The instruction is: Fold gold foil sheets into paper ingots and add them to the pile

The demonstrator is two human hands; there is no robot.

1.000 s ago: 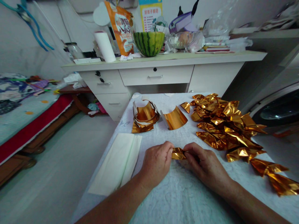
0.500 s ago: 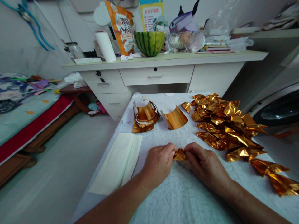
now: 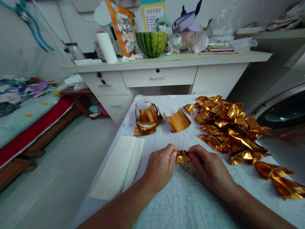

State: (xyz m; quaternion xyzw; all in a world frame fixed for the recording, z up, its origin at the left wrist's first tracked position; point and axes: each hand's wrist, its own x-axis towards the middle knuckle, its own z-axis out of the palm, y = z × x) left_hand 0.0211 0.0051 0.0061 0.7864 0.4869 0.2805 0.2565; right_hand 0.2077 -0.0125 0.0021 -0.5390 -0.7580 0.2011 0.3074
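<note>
Between my hands is a small crumpled piece of gold foil paper (image 3: pixel 183 156), held just above the cloth-covered table. My left hand (image 3: pixel 162 162) pinches its left end, and my right hand (image 3: pixel 207 163) pinches the right end; the fingertips cover both ends. Beyond them stands a curled stack of gold foil sheets (image 3: pixel 148 117), with a single curved gold sheet (image 3: pixel 178 121) to its right. A heap of folded and twisted gold foil pieces (image 3: pixel 226 127) lies to the right of my right hand. Left of my left hand lies a folded whitish cloth or paper (image 3: pixel 119 165).
Behind the table is a white desk (image 3: pixel 159 76) carrying a watermelon half (image 3: pixel 152 44), an orange snack bag (image 3: pixel 122 28) and a white paper roll (image 3: pixel 106 47). A bed (image 3: pixel 23 121) is at the left; a front-loading washing machine (image 3: pixel 283 111) stands at the right.
The foil between my fingers has turned slightly and looks flatter and wider across its front. Both hands keep their pinch. The whole view has shifted a little.
</note>
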